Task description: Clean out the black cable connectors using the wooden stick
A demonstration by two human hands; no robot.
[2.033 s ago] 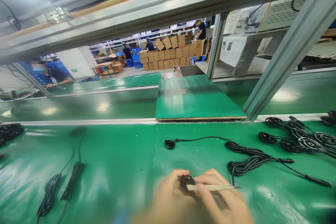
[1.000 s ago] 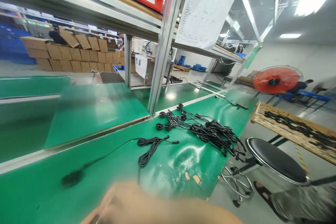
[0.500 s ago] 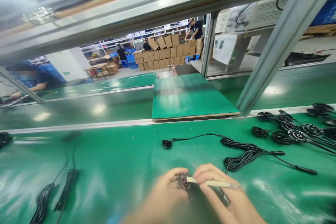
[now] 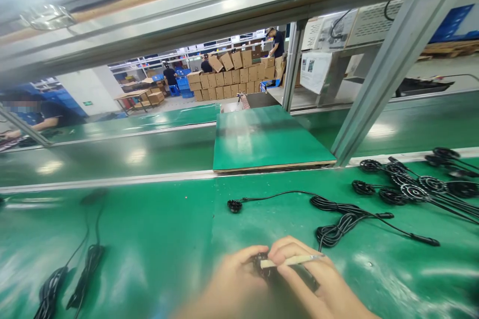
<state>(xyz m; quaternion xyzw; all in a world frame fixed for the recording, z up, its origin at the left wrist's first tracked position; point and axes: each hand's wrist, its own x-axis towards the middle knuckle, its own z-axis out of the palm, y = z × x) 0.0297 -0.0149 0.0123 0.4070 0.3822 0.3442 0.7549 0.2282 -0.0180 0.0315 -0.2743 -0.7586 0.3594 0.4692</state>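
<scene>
Two hands low at the near edge of the table (image 4: pixel 168 239), close together. Left hand (image 4: pixel 230 281) curled shut round a small black part (image 4: pixel 261 263), fingers pinched on it just above the mat. Right hand (image 4: pixel 322 286) narrow too, gripping a pale stick (image 4: pixel 294 259) lying level, its left end touching the part. Both blurred, so no finer detail on the part.

Plenty of open mat ahead and to the left of the hands. Just beyond, one loose cable (image 4: pixel 284 193): round plug (image 4: pixel 235 206) at its left end, coiled bundle (image 4: pixel 337 227) on the right, near the right hand but apart from it. Farther right, a pile (image 4: pixel 407 189) of cables with round black heads, running off the frame edge. Far left, two more bundles (image 4: pixel 71 279) close to the front edge.

Metal rail (image 4: pixel 112 179) closing off the table at the back. Green board (image 4: pixel 269 137) lying past it, front edge right along the rail. Slanted post (image 4: pixel 385 55) rising by the board's right corner, shelf beam (image 4: pixel 187 20) low overhead.

Now the writing. White sheet (image 4: pixel 315 71) hanging behind the post, print too small to read. Small green sign (image 4: pixel 88 103) on the far wall, unreadable. Brown cartons (image 4: pixel 232 76) stacked in the distance, markings too small to make out. Person (image 4: pixel 41 114) seated at far left across the belt, others standing by the cartons.
</scene>
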